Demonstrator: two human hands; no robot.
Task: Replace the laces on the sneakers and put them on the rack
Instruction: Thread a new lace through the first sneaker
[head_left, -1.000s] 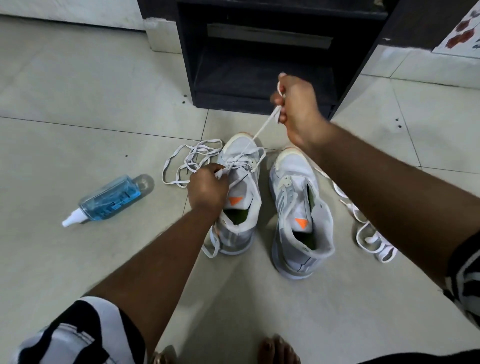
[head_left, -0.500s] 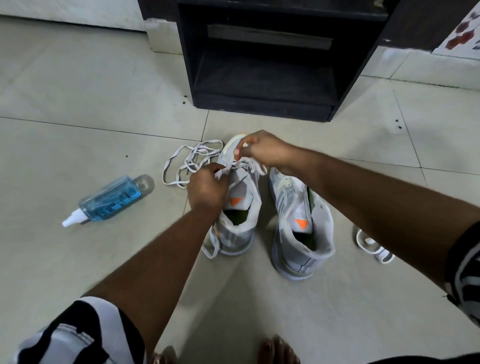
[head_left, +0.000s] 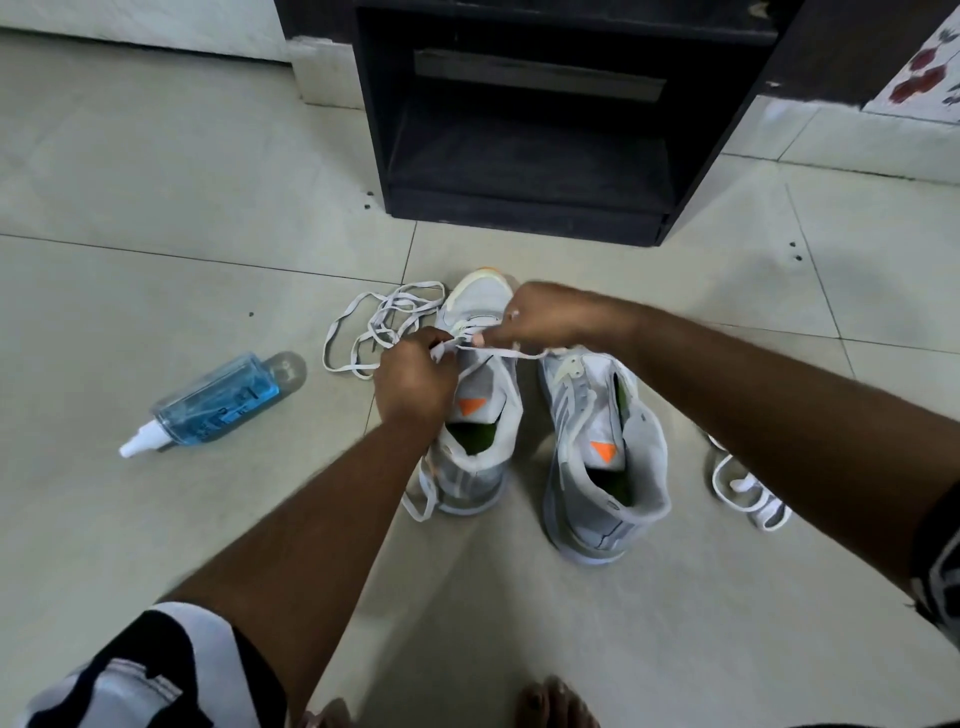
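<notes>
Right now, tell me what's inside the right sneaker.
The right sneaker shows a green insole and an orange-tagged tongue. No lace is threaded in it. The toe space is hidden under the tongue.

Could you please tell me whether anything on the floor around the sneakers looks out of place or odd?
The spray bottle of blue liquid lies on its side on the tiles, left of the sneakers, no spill visible. Loose white laces lie tangled beside the left sneaker and right of the right sneaker. Nothing looks damaged.

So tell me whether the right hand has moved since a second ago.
Yes. The right hand dropped from in front of the black wooden rack toward the left grey sneaker.
</notes>
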